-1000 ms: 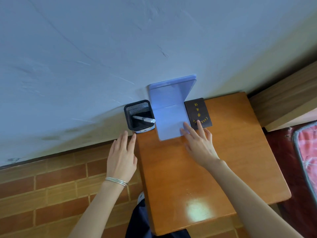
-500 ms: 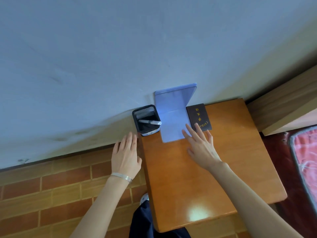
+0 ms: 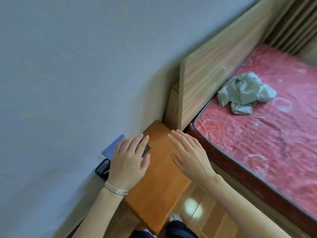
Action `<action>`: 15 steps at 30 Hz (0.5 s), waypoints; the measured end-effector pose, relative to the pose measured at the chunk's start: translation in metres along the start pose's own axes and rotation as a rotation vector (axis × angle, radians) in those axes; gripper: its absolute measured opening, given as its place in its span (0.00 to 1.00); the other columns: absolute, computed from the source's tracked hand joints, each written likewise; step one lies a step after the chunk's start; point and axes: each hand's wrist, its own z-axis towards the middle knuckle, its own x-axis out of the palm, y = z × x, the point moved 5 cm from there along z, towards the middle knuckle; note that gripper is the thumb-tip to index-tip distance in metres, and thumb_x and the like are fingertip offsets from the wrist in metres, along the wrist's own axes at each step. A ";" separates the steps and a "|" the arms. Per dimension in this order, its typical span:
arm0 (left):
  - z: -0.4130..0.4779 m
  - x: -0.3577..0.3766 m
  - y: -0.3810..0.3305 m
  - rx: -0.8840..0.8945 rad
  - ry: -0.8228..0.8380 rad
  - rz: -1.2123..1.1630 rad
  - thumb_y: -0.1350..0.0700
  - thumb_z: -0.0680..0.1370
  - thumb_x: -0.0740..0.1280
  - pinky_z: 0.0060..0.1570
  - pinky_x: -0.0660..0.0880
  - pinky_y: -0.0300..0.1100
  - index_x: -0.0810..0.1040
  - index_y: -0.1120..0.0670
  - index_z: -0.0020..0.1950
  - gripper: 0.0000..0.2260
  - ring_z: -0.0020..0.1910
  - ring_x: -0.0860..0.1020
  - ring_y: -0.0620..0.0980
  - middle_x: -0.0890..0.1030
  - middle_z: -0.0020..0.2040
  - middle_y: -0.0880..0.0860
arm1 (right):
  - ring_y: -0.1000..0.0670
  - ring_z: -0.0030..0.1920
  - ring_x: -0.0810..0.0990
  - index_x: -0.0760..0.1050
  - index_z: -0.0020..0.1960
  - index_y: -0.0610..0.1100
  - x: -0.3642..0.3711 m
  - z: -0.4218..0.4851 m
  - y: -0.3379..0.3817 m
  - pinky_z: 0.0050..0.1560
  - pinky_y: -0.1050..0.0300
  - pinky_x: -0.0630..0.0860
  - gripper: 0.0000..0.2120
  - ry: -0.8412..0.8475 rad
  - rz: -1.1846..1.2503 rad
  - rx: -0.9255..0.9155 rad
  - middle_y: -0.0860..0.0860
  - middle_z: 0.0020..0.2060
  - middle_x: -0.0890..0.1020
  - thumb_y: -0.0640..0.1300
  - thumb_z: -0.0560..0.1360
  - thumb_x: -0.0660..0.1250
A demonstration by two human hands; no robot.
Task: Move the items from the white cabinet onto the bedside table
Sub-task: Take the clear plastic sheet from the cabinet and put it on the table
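The orange wooden bedside table (image 3: 159, 182) stands against the wall. At its back left, a light blue folded stand (image 3: 112, 148), a small dark booklet (image 3: 146, 150) and a black mesh pen holder (image 3: 103, 170) are partly hidden behind my left hand (image 3: 128, 162). That hand hovers above them, fingers spread, holding nothing; a silver bangle circles its wrist. My right hand (image 3: 190, 155) is also open and empty, flat above the table's right side. The white cabinet is out of view.
A bed with a pink patterned mattress (image 3: 267, 134) and a wooden headboard (image 3: 214, 64) lies right of the table. A crumpled grey cloth (image 3: 243, 93) rests on the mattress. The grey-blue wall (image 3: 68, 66) fills the left. Tiled floor (image 3: 202, 208) shows below.
The view has swung right, bringing the bed in. My left hand moved from beside the table to over the items. My right hand left the booklet and shifted right.
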 end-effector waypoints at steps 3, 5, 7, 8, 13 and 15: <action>0.027 -0.022 -0.054 0.239 -0.003 -0.068 0.48 0.78 0.57 0.63 0.68 0.55 0.73 0.57 0.68 0.22 0.64 0.73 0.55 0.76 0.65 0.56 | 0.48 0.72 0.61 0.63 0.72 0.43 -0.049 -0.044 -0.006 0.70 0.49 0.61 0.28 -0.062 -0.076 0.171 0.46 0.70 0.67 0.49 0.75 0.64; 0.036 -0.028 -0.091 0.403 0.026 -0.100 0.47 0.78 0.57 0.65 0.66 0.53 0.73 0.56 0.69 0.23 0.66 0.72 0.54 0.76 0.65 0.55 | 0.48 0.72 0.61 0.61 0.72 0.43 -0.075 -0.076 -0.010 0.69 0.48 0.61 0.29 -0.101 -0.125 0.308 0.46 0.71 0.66 0.50 0.74 0.62; 0.038 -0.033 -0.131 0.573 0.071 -0.125 0.47 0.78 0.57 0.65 0.65 0.53 0.73 0.55 0.69 0.23 0.66 0.72 0.53 0.75 0.66 0.55 | 0.48 0.72 0.61 0.61 0.72 0.43 -0.100 -0.115 -0.011 0.68 0.47 0.62 0.28 -0.122 -0.181 0.458 0.46 0.71 0.66 0.52 0.76 0.60; 0.037 -0.036 -0.150 0.647 0.088 -0.135 0.47 0.77 0.57 0.65 0.65 0.54 0.72 0.55 0.69 0.23 0.67 0.71 0.53 0.75 0.66 0.55 | 0.48 0.72 0.62 0.62 0.73 0.42 -0.112 -0.135 -0.010 0.67 0.47 0.62 0.28 -0.131 -0.209 0.531 0.46 0.71 0.66 0.53 0.77 0.59; 0.015 -0.043 -0.253 0.974 0.167 -0.195 0.46 0.77 0.57 0.65 0.65 0.56 0.70 0.55 0.70 0.24 0.68 0.70 0.54 0.73 0.67 0.55 | 0.47 0.72 0.62 0.63 0.72 0.41 -0.163 -0.248 0.014 0.68 0.46 0.61 0.27 -0.180 -0.349 0.870 0.44 0.71 0.66 0.53 0.78 0.57; -0.004 -0.046 -0.299 1.095 0.177 -0.234 0.46 0.77 0.56 0.64 0.65 0.56 0.72 0.56 0.69 0.24 0.67 0.71 0.55 0.74 0.67 0.56 | 0.47 0.72 0.61 0.62 0.72 0.41 -0.177 -0.299 0.033 0.68 0.45 0.61 0.27 -0.184 -0.401 1.004 0.44 0.71 0.66 0.53 0.77 0.58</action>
